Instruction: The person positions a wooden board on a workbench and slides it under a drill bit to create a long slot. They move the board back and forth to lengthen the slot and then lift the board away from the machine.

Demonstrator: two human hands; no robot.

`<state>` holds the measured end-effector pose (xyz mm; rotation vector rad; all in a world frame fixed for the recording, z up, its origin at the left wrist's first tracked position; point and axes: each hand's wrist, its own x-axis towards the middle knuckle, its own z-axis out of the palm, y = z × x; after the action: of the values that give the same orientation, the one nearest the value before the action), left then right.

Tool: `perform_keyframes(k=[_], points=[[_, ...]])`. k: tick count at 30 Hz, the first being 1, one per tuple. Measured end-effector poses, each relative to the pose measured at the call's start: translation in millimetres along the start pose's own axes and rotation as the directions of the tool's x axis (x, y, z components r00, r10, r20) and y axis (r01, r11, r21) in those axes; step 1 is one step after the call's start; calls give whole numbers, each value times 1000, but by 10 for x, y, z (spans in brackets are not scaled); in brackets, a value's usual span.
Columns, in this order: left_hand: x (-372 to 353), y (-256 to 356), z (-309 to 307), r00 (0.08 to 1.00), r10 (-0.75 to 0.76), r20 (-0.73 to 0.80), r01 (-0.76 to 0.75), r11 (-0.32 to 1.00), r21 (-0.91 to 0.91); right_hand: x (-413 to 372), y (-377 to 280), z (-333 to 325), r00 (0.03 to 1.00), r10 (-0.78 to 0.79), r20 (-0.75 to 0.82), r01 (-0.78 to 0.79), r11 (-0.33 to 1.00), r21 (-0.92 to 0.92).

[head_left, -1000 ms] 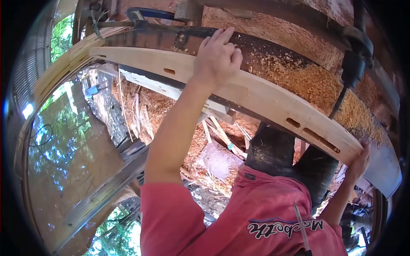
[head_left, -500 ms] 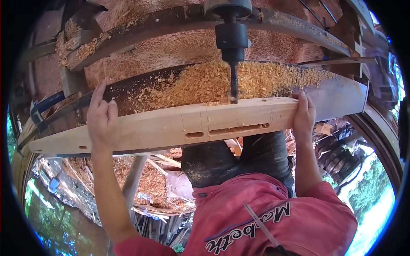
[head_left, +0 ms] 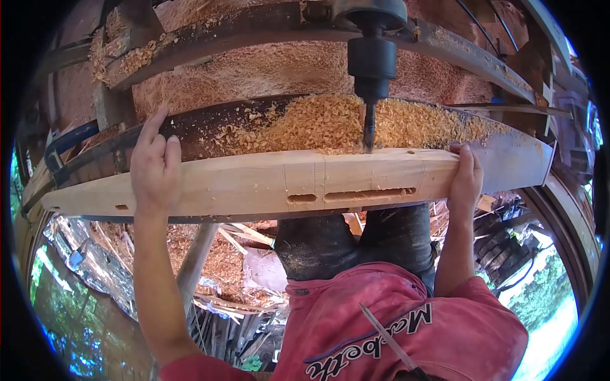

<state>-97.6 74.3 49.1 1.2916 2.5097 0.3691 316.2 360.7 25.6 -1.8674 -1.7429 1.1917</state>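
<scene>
A long pale wooden beam (head_left: 248, 180) lies across the work surface, with several mortise slots cut in its near face. My left hand (head_left: 155, 168) grips its left part, index finger stretched out over the far edge. Near the other end, my right hand (head_left: 467, 181) is closed around the beam, thumb side on top. Between the hands, a drill bit (head_left: 369, 130) in a dark chuck (head_left: 372, 66) points down at the beam's far edge. Whether the bit is inside the wood cannot be made out.
Wood shavings (head_left: 318, 124) are heaped behind the beam on the metal table (head_left: 518, 159). A blue clamp (head_left: 70, 143) is at the left. A curved dark rail (head_left: 254, 35) runs across the back. Scrap wood and shavings cover the ground below.
The camera view has shifted, so the drill appears farther right. Against the bit, the beam has slid slightly left, with both hands still gripping it.
</scene>
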Motion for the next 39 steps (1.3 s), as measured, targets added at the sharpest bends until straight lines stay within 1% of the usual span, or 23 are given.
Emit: perform_keyframes(k=[1, 4, 8, 11, 13, 14, 16, 17, 19, 20, 21, 22, 23, 24, 25, 26, 27, 29, 31, 33, 34, 37, 39], points=[[14, 20, -5, 999, -48, 5, 48, 998, -35, 4, -15, -4, 1000, -14, -6, 14, 1000, -9], [33, 44, -15, 997, -82, 5, 82, 995, -57, 1, -100, -2, 1000, 17, 4, -16, 999, -42], [44, 40, -11, 998, -53, -28, 52, 998, -32, 24, -116, 1, 1000, 10, 3, -10, 998, -60], [66, 40, -24, 998, -62, -1, 62, 997, -38, 43, -110, -4, 1000, 21, 10, -21, 999, -34], [60, 19, -38, 996, -55, 64, 55, 998, 6, 27, -143, 3, 999, 38, 11, -38, 999, -17], [56, 32, -39, 997, -46, 69, 46, 999, 8, 19, -126, 1, 999, 45, 5, -45, 999, -14], [65, 70, -28, 996, -89, 5, 89, 996, -7, 48, -86, 3, 1000, 7, 11, -7, 1000, 2], [68, 72, -17, 997, -75, 6, 75, 997, -4, 69, -62, 1, 1000, 11, 0, -11, 1000, 9], [52, 48, 3, 998, -67, -19, 66, 997, -37, 84, 0, -21, 1000, -14, 26, 15, 1000, -16], [37, 52, 7, 999, -48, -10, 47, 998, -35, 56, -47, -33, 999, 6, 48, -5, 1000, -15], [19, 61, 6, 998, -65, -27, 64, 996, -61, 31, -18, -45, 999, 19, 31, -19, 1000, -9], [3, 90, 10, 995, -83, -46, 79, 993, -87, 22, 12, -56, 998, -7, 62, 6, 1000, 27], [-36, 132, -1, 997, -61, -45, 57, 995, -85, 5, 24, -76, 995, -40, 91, 34, 997, 66], [-108, 158, -26, 994, -110, -5, 109, 990, -90, -68, 17, -120, 996, -36, 86, 40, 998, -41], [-171, 156, -21, 987, -159, 27, 161, 982, -95, -182, 123, -166, 997, -45, 66, 47, 999, -27], [-264, 18, 59, 998, -6, -59, 4, 999, -41, -328, 326, -197, 996, -24, 83, 23, 1000, 12], [-311, -20, 42, 998, 2, -65, -4, 999, -41, -421, 441, -218, 994, 2, 109, -7, 999, 45], [-428, -30, 30, 993, 80, 81, -85, 995, 54, -535, 389, -223, 994, 33, 105, -40, 997, 61], [-403, -69, 29, 990, 71, 126, -80, 994, 71, -596, 321, -201, 993, 76, 93, -84, 993, 79], [-386, -118, 33, 995, 17, 102, -17, 1000, -1, -569, 259, -179, 993, 51, 108, -62, 993, 97], [-373, -94, 18, 994, 17, 112, -17, 1000, 1, -561, 266, -171, 992, 61, 109, -72, 993, 96], [-320, -36, -26, 994, 6, 108, -6, 1000, -1, -524, 259, -148, 992, 23, 123, -34, 995, 90], [-324, -50, -30, 994, -7, 109, 3, 999, 39, -526, 246, -135, 989, 72, 127, -88, 989, 122]])
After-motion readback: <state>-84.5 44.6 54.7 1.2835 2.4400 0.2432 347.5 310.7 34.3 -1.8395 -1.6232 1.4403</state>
